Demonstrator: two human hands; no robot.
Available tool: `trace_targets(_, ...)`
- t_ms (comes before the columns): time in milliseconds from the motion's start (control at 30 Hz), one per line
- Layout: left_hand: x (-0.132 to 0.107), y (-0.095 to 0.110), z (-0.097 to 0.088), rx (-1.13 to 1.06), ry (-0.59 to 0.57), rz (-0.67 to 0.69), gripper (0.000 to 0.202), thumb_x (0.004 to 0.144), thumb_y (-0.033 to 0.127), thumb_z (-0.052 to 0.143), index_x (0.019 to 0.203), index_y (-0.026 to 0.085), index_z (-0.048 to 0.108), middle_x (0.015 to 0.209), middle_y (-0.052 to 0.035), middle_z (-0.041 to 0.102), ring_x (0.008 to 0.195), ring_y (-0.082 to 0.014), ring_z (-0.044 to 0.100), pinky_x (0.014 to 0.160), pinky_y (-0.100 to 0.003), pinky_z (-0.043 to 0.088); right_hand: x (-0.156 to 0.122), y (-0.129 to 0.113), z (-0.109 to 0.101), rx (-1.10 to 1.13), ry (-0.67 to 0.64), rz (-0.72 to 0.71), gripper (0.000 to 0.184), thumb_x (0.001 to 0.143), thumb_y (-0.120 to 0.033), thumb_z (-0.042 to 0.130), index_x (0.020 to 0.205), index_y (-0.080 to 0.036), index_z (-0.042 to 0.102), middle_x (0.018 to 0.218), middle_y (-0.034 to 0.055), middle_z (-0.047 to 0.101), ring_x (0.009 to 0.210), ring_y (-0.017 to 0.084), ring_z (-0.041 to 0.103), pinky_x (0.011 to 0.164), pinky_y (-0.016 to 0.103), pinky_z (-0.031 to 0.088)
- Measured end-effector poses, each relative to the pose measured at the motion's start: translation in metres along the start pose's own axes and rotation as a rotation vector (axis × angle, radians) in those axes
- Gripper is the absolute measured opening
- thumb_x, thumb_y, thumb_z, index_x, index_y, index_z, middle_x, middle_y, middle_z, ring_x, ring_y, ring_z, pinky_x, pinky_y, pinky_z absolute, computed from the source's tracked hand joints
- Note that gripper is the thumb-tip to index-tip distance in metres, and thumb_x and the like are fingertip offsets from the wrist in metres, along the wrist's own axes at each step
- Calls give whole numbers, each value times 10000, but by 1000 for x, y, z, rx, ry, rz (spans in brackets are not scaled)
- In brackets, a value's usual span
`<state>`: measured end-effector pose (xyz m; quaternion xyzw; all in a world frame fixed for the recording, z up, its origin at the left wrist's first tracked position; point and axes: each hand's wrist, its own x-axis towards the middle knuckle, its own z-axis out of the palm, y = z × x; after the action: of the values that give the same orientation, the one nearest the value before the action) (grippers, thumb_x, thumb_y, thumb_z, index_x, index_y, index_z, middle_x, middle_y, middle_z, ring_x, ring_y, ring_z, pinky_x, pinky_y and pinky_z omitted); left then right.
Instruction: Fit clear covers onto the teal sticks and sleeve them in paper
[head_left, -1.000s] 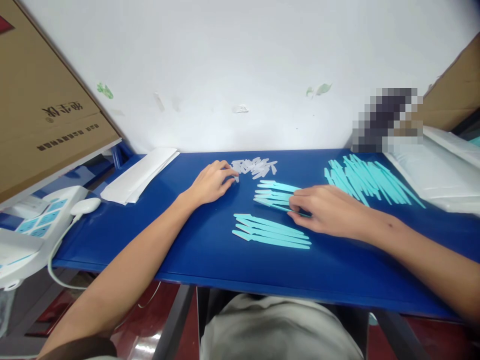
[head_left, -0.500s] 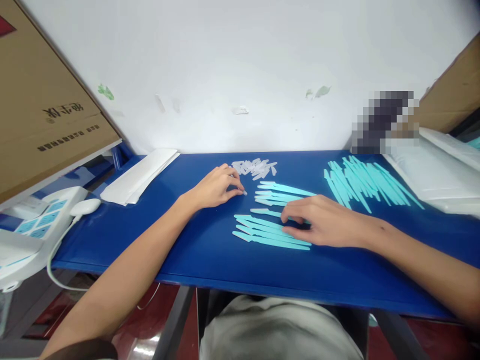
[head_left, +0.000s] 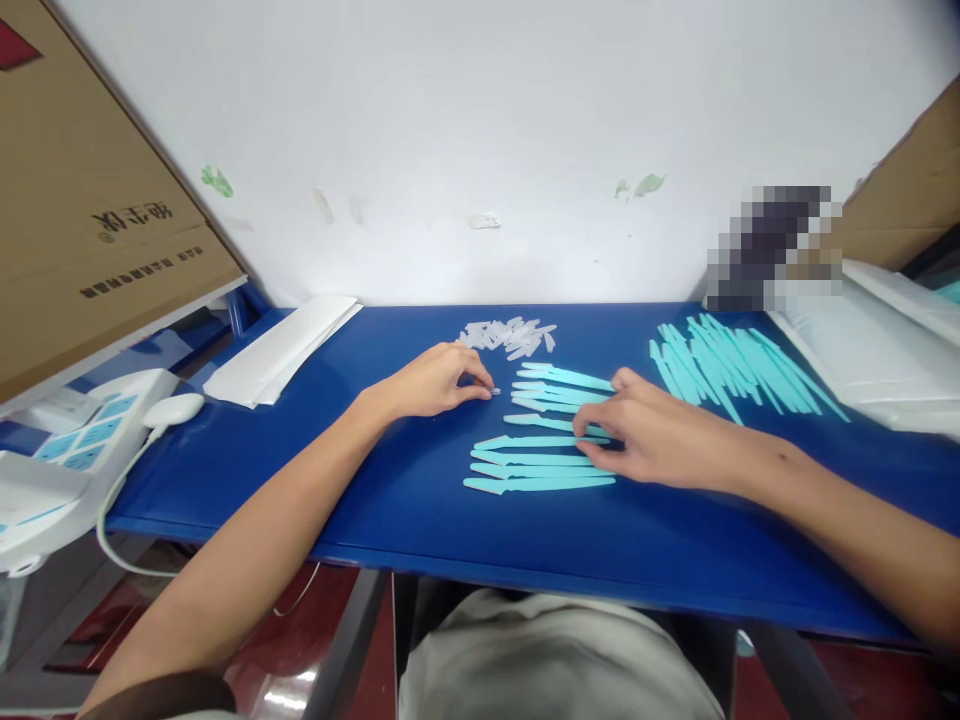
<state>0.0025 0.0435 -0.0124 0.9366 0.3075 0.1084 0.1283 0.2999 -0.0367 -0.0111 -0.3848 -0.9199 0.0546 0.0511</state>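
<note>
My left hand (head_left: 442,380) is closed, thumb and forefinger pinching a small clear plastic blade cover (head_left: 496,391) just above the blue table. Beyond it lies a loose pile of similar clear covers (head_left: 514,337). My right hand (head_left: 637,430) has its thumb and forefinger closed at the handle end of a turquoise eyebrow razor (head_left: 536,442), its blade end pointing left. Several more razors lie roughly parallel: a group in front (head_left: 547,485) and another behind (head_left: 562,377), partly hidden by the right hand's fingers.
A larger heap of turquoise razors (head_left: 731,365) lies at the back right, beside white plastic bags (head_left: 862,350). White paper sheets (head_left: 281,350) rest at the left. A power strip (head_left: 97,450) with a white plug and cable stands at the left edge, below a cardboard box (head_left: 97,180).
The front razors have turned from slanting to nearly level and are more spread apart. My right hand has shifted slightly up and right. My left hand keeps its pinch on the cover.
</note>
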Motion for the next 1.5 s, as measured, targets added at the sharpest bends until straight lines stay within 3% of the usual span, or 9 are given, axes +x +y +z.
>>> trace_targets(100,0,2,0,62,15,-28,170,968,301,660,1024,204,788,1009,-41,780,930,-201,663,851,-328,441,-1,4,2,4,31,-22,230,937,-316,568,872,-215,764,516,35,579,734,243,572,607,303,349)
trace_targets(300,-4,5,-7,159,-46,-21,189,965,250,633,1067,204,786,1072,-56,770,973,-220,685,859,-333,457,0,7,-1,78,53,-154,332,959,-209,495,722,-205,727,544,-3,638,447,123,453,620,311,385)
trace_targets(400,-7,12,-14,187,-111,-41,203,942,204,641,1076,212,793,1054,-57,772,976,-228,692,837,-327,462,0,6,-1,75,18,-136,310,961,-201,494,779,-200,745,610,9,683,487,129,539,595,295,377)
trace_targets(533,-11,21,-22,105,-182,-70,196,905,189,666,1024,234,815,992,-32,783,864,-188,695,773,-289,467,0,8,4,-22,36,-133,295,959,-193,491,808,-192,745,712,36,704,573,149,603,558,288,335)
trace_targets(733,-15,21,-28,-6,-232,-77,183,890,235,675,992,237,827,933,-12,787,769,-144,659,691,-253,455,-2,15,6,-157,64,-102,234,927,-182,505,801,-189,703,796,38,666,517,110,502,518,284,253)
trace_targets(1033,-13,19,-25,5,-197,-77,166,890,262,682,951,236,834,905,-22,786,748,-151,656,690,-268,452,-3,5,0,-124,15,-206,357,1004,-204,430,733,-201,661,728,21,659,547,124,513,548,301,245)
trace_targets(1167,-13,19,-23,-39,-188,-35,159,879,243,689,939,230,836,878,-18,780,727,-141,639,683,-251,455,-2,6,4,-185,94,-213,305,973,-178,450,755,-192,663,731,39,651,636,166,544,637,323,319)
trace_targets(1300,-13,21,-23,-108,-204,-22,143,878,260,707,913,218,839,848,-24,775,719,-135,627,666,-237,453,-1,6,-3,-76,171,-199,234,922,-200,515,736,-194,657,707,42,633,745,196,559,783,355,366)
trace_targets(1500,-12,23,-23,-167,-221,-26,139,881,285,722,906,219,842,856,-26,774,685,-123,597,627,-231,428,-5,5,-14,62,187,-161,210,860,-195,540,689,-200,662,610,3,623,591,145,518,745,335,391)
